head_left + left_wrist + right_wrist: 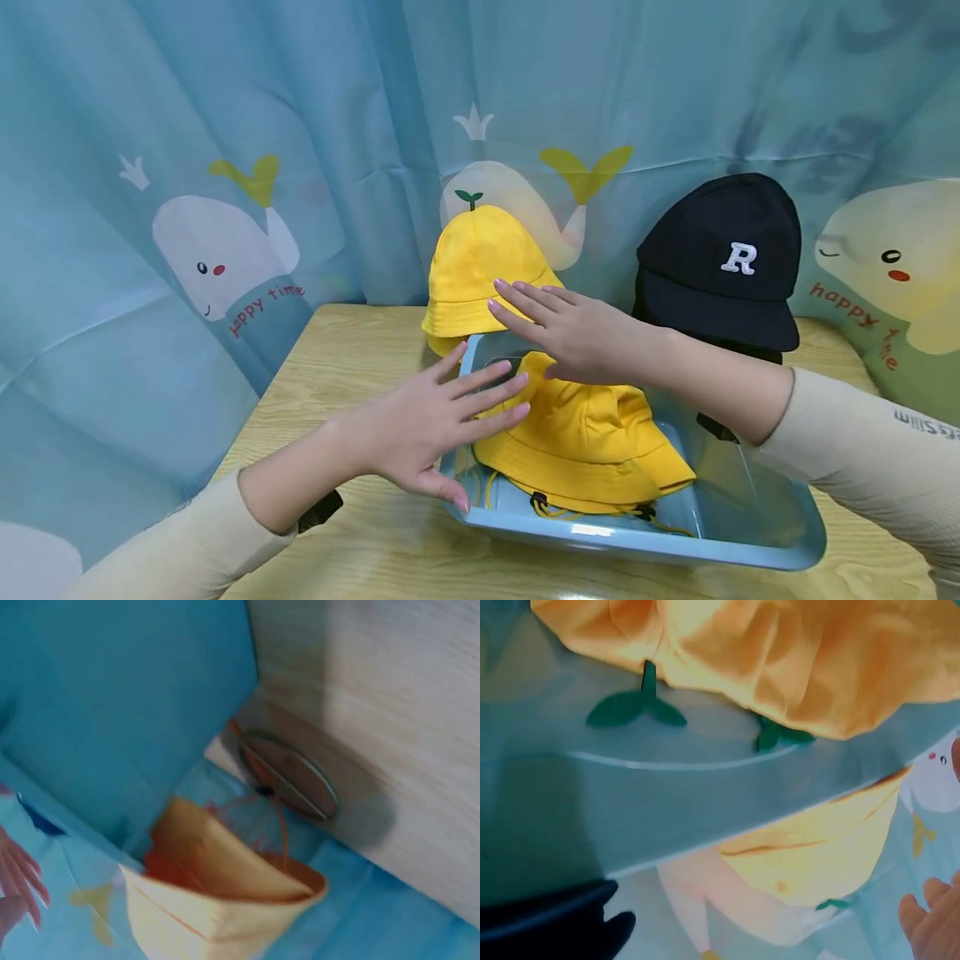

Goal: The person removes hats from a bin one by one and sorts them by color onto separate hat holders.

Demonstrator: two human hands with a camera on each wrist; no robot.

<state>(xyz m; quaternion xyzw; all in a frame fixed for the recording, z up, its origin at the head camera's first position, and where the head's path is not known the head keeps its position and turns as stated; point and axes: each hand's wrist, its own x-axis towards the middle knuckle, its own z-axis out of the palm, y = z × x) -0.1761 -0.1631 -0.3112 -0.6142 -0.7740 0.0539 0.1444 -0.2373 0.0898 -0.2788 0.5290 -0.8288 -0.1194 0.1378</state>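
Observation:
A light blue plastic bin (637, 543) stands on the table, with yellow bucket hats (577, 437) lying in it, brims toward the near side and cords hanging below. Two green sprout tips (651, 705) show beside the yellow cloth in the right wrist view. My left hand (431, 425), fingers spread, overlaps the bin's left rim and holds nothing. Above the bin's back part, my right hand (581, 333) reaches leftward with straight fingers, also holding nothing. Its fingertips overlap another yellow bucket hat (480, 258) with a green sprout, upright behind the bin.
Behind the bin at the right is a black cap (720, 258) with a white R. A wire ring (292, 772) lies by the rear yellow hat in the left wrist view. The wooden table (322, 383) backs onto a blue curtain (360, 125) printed with whales.

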